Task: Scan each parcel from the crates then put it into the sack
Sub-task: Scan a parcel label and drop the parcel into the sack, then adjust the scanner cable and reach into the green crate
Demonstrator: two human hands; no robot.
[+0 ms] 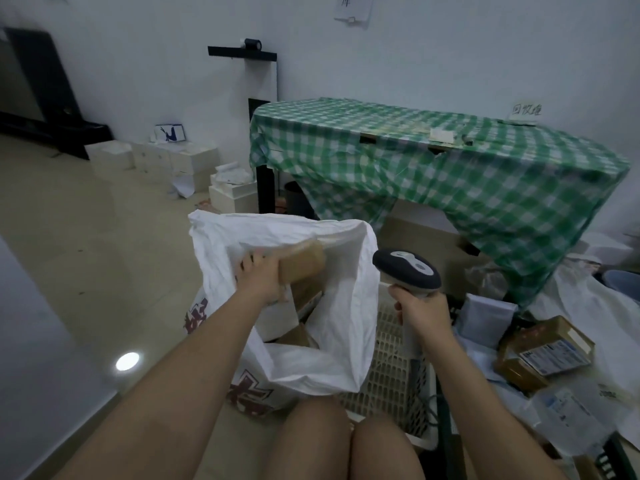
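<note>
Left hand (258, 275) is wrapped around a brown cardboard parcel (303, 263), holding it right over the open mouth of the white sack (332, 344). Right hand (420, 311) is closed on the scanner (407, 270) grip, above the pale plastic crate (394, 358). More parcels (543, 351) are piled off to the right.

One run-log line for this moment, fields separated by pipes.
left hand: holds brown parcel over open white sack | right hand: grips barcode scanner | parcels already in sack
</note>
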